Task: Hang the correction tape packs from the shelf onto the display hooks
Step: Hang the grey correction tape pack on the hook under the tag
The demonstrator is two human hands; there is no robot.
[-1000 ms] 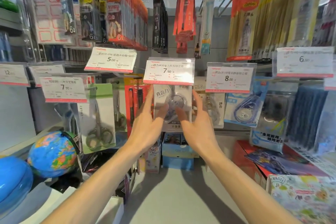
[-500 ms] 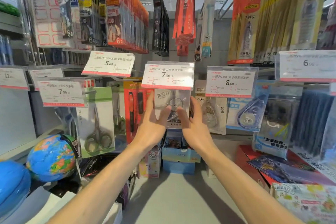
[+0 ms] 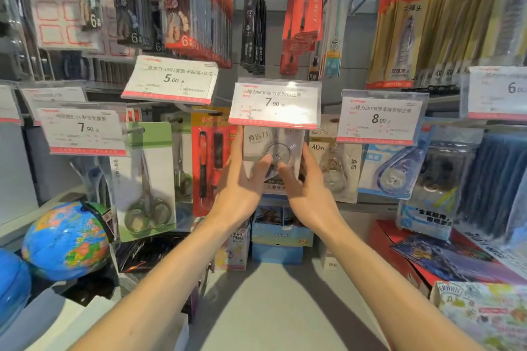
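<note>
I hold one correction tape pack [image 3: 273,151] up between my two hands, just under the price tag that reads 7.90 [image 3: 275,102]. The top edge of the pack is hidden behind this tag, so I cannot tell if its hole is on the display hook. My left hand [image 3: 242,182] grips the left side of the pack: the fingers go up along its left edge and the thumb lies across the clear front. My right hand [image 3: 306,191] grips the right side in the same way, with the thumb on the front near the round tape wheel, and the fingers behind the right edge. The two thumbs are near each other but they do not touch.

Just to the right of my pack hangs another correction tape pack marked 40m [image 3: 335,171], under the tag of 8.00 [image 3: 380,120], and beside that one a blue correction tape pack [image 3: 395,171]. To the left hangs a red pen pack [image 3: 211,162], and further left a pair of scissors on a green card [image 3: 148,179]. A globe [image 3: 65,239] stands on the low shelf at the left. Under my hands are small blue boxes [image 3: 281,234] on the grey shelf [image 3: 273,308].
</note>
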